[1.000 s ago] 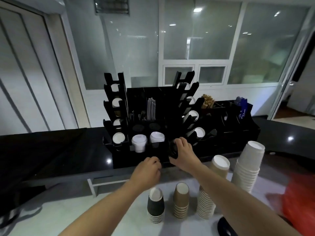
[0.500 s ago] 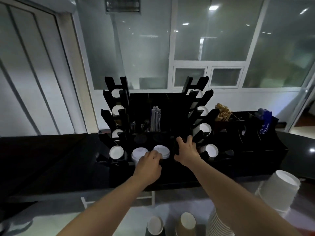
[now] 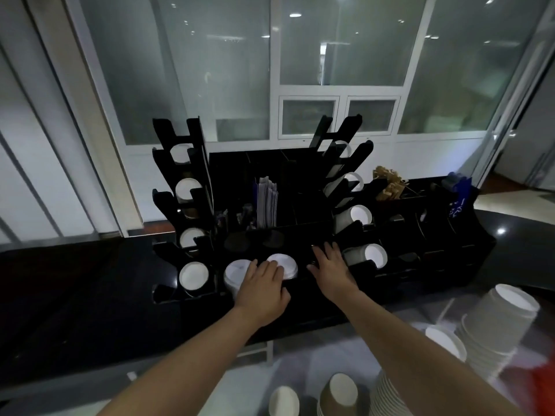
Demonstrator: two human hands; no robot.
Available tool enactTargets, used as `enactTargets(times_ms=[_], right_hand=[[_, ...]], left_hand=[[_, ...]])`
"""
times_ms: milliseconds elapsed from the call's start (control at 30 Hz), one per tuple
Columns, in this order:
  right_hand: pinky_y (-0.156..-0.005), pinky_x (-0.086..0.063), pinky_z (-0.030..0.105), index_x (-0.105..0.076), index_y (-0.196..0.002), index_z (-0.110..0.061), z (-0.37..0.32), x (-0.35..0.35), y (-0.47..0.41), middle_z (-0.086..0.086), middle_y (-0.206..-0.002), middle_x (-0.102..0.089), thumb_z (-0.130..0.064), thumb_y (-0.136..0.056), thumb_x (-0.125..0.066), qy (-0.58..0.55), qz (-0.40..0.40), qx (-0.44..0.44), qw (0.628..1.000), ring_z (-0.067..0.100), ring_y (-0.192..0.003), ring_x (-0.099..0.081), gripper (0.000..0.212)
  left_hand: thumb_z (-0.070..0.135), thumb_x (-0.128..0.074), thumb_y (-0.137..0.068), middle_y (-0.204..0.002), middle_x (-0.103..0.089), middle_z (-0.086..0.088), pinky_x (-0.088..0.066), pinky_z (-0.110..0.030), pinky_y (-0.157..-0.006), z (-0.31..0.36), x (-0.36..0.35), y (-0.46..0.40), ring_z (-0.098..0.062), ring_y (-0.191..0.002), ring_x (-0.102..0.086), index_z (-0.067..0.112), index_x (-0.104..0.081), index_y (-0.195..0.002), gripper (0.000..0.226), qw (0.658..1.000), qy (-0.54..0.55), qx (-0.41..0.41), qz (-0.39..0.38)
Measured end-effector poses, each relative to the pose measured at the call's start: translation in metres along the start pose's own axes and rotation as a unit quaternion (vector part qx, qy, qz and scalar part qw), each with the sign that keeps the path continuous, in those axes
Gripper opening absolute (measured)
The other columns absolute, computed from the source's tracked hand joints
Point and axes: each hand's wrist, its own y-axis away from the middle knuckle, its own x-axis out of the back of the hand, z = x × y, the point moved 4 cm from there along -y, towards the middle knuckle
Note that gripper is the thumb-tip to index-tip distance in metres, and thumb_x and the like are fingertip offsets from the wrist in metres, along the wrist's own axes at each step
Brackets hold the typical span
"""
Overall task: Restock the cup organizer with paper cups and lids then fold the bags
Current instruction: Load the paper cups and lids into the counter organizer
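**A:** Where was the cup organizer point(image 3: 300, 235), and what did it hold?

**B:** It stood on the dark bench point(image 3: 75, 295), near the middle of the view. It was black, with slanted racks at its 9 and 3 o'clock sides, each showing white cup mouths in the slots. Two white lids point(image 3: 282, 264) sat in front wells, one at about 7 o'clock of the organizer's centre and one just right of it. Two dark lids point(image 3: 237, 243) lay in the wells right behind them. Grey packets point(image 3: 267, 202) stood upright in a compartment at 12 o'clock of the lids.

**A:** And the left hand point(image 3: 262, 288)?

**B:** It lay palm down over the front wells, fingers fairly straight, fingertips touching the two white lids. I could not tell whether it pressed or only rested there. It gripped nothing.

**A:** The right hand point(image 3: 330, 265)?

**B:** Just beside it at 3 o'clock, spread wide, fingers extended against the organizer's black front, next to the lowest cup of the right rack point(image 3: 366, 255). It held nothing that I could see; the well under it was too dark to read.

**A:** Anything nearer the person?

**B:** At 5 o'clock, on a pale lower surface, a tall stack of white paper cups point(image 3: 498, 319) leaned, with another white stack point(image 3: 390, 397) and a brown stack point(image 3: 341, 394) beside it. Something red point(image 3: 543, 382) showed blurred at the right edge.
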Motion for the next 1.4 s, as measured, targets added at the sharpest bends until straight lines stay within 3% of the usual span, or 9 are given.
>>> enactTargets(times_ms=[100, 200, 500, 633, 767, 833, 1233, 1300, 1400], right_hand=[[-0.123, -0.003, 0.042, -0.043, -0.150, -0.015, -0.001, -0.014, 0.008, 0.008, -0.163, -0.030, -0.048, -0.096, 0.006, 0.050, -0.028, 0.011, 0.998, 0.025, -0.154, -0.014, 0.079], [-0.123, 0.001, 0.043, -0.043, -0.150, -0.017, -0.002, -0.018, 0.012, 0.004, -0.163, -0.030, -0.055, -0.079, 0.020, 0.074, -0.028, 0.029, 0.996, 0.021, -0.154, -0.016, 0.102], [-0.124, -0.003, 0.044, -0.033, -0.154, -0.016, 0.004, -0.015, 0.012, 0.008, -0.166, -0.020, -0.044, -0.106, -0.012, 0.059, -0.123, 0.018, 0.991, 0.024, -0.154, -0.011, 0.060], [-0.121, -0.021, 0.046, -0.056, -0.134, -0.009, -0.002, 0.000, 0.027, 0.012, -0.157, -0.037, -0.037, -0.106, -0.021, 0.004, -0.035, 0.043, 0.998, 0.029, -0.149, -0.026, 0.053], [-0.082, -0.052, 0.047, -0.060, -0.084, -0.011, -0.020, 0.017, 0.056, 0.007, -0.098, -0.064, -0.015, -0.101, -0.045, -0.046, 0.110, 0.084, 0.989, 0.029, -0.091, -0.060, 0.023], [-0.070, -0.049, 0.044, -0.052, -0.078, -0.015, -0.024, 0.015, 0.073, 0.003, -0.081, -0.056, -0.012, -0.099, -0.048, -0.049, 0.123, 0.092, 0.987, 0.025, -0.075, -0.054, 0.022], [-0.062, -0.043, 0.033, -0.062, -0.084, -0.013, 0.020, -0.011, 0.206, 0.002, -0.082, -0.057, -0.028, -0.095, -0.043, -0.123, 0.132, 0.082, 0.980, 0.019, -0.073, -0.054, 0.027], [-0.064, -0.048, 0.035, -0.065, -0.087, -0.013, 0.033, -0.022, 0.228, 0.002, -0.084, -0.061, -0.029, -0.094, -0.045, -0.112, 0.110, 0.083, 0.984, 0.020, -0.076, -0.057, 0.027], [-0.062, -0.050, 0.038, -0.067, -0.083, -0.013, 0.058, -0.031, 0.258, 0.003, -0.081, -0.063, -0.031, -0.093, -0.043, -0.112, 0.068, 0.092, 0.987, 0.022, -0.073, -0.059, 0.031]], left_hand=[[0.041, -0.042, -0.085, -0.122, -0.065, -0.009, -0.029, -0.043, -0.112, -0.002, -0.003, -0.001, -0.028, -0.111, -0.060, 0.008, -0.067, -0.117, 0.052, 0.999, 0.000, -0.015, 0.033], [0.044, -0.043, -0.085, -0.125, -0.064, -0.010, -0.031, -0.044, -0.110, -0.003, -0.005, -0.004, -0.030, -0.111, -0.059, 0.011, -0.065, -0.120, 0.054, 0.999, -0.016, -0.022, 0.030], [0.051, -0.033, -0.091, -0.141, -0.052, -0.010, -0.019, -0.049, -0.119, 0.004, 0.001, -0.011, -0.030, -0.126, -0.047, 0.014, -0.049, -0.141, 0.064, 0.996, -0.065, -0.001, -0.053], [0.037, -0.036, -0.091, -0.143, -0.050, -0.011, -0.019, -0.049, -0.122, 0.009, 0.015, -0.006, -0.031, -0.131, -0.045, 0.015, -0.052, -0.139, 0.055, 0.999, -0.018, 0.015, -0.033], [0.035, -0.027, -0.087, -0.119, -0.064, -0.004, -0.034, -0.044, -0.113, 0.026, 0.027, 0.008, -0.026, -0.116, -0.054, 0.014, -0.065, -0.115, 0.051, 0.999, 0.000, -0.010, 0.043], [0.035, -0.029, -0.089, -0.109, -0.067, 0.000, -0.041, -0.039, -0.104, 0.036, 0.026, 0.022, -0.023, -0.105, -0.059, 0.016, -0.069, -0.110, 0.049, 0.998, 0.021, -0.023, 0.057], [0.011, -0.059, -0.087, -0.080, -0.070, -0.003, -0.053, -0.036, -0.071, 0.086, -0.008, 0.086, -0.027, -0.076, -0.064, 0.012, -0.069, -0.111, 0.026, 0.979, 0.139, -0.115, 0.096], [-0.002, -0.075, -0.068, -0.077, -0.068, -0.005, -0.054, -0.034, -0.070, 0.101, -0.015, 0.104, -0.029, -0.073, -0.064, 0.011, -0.070, -0.112, 0.046, 0.983, 0.130, -0.112, 0.067], [0.004, -0.062, -0.066, -0.078, -0.067, -0.005, -0.053, -0.028, -0.067, 0.131, -0.005, 0.131, -0.026, -0.073, -0.065, 0.012, -0.073, -0.109, 0.046, 0.987, 0.089, -0.114, 0.076]])
